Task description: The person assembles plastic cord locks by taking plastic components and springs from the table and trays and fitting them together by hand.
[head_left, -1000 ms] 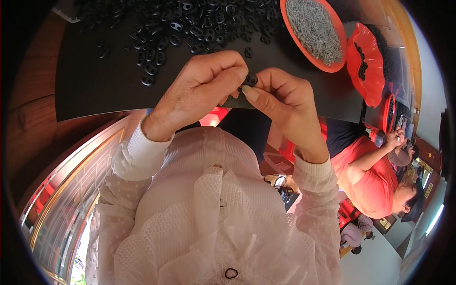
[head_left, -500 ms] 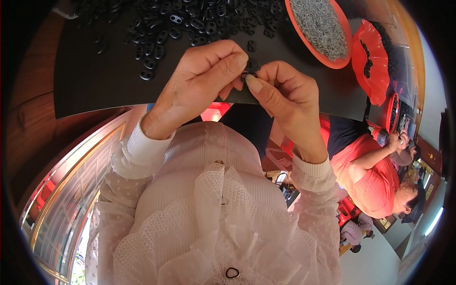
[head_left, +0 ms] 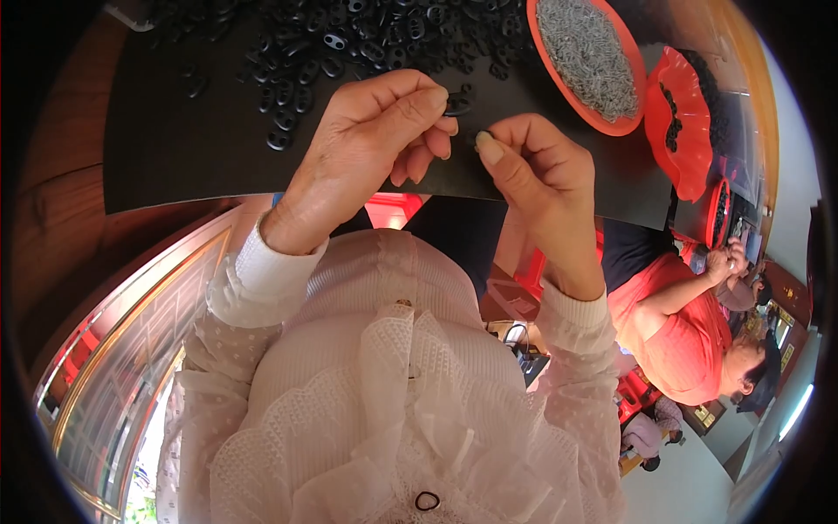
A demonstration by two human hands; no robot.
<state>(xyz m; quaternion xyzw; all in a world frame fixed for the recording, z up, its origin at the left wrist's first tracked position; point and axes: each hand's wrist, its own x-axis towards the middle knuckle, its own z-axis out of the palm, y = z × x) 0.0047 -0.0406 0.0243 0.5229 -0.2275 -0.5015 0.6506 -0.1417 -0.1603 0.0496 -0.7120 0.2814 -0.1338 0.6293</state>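
Note:
My left hand (head_left: 367, 148) pinches a small black plastic part (head_left: 457, 104) between thumb and forefinger, just above the black mat (head_left: 192, 157). My right hand (head_left: 532, 170) is beside it, thumb and fingers curled together close to the part; whether it holds anything small is hidden. A heap of several similar black oval parts (head_left: 349, 39) lies on the mat beyond my hands.
An orange bowl (head_left: 548, 79) of small grey metal pieces stands at the upper right. Two red dishes (head_left: 690, 148) with black parts lie further right. Another person in a red top (head_left: 690, 341) sits at the right, hands at the table.
My hands have drawn slightly apart; the left keeps the black part while the right has shifted a little to the right and down.

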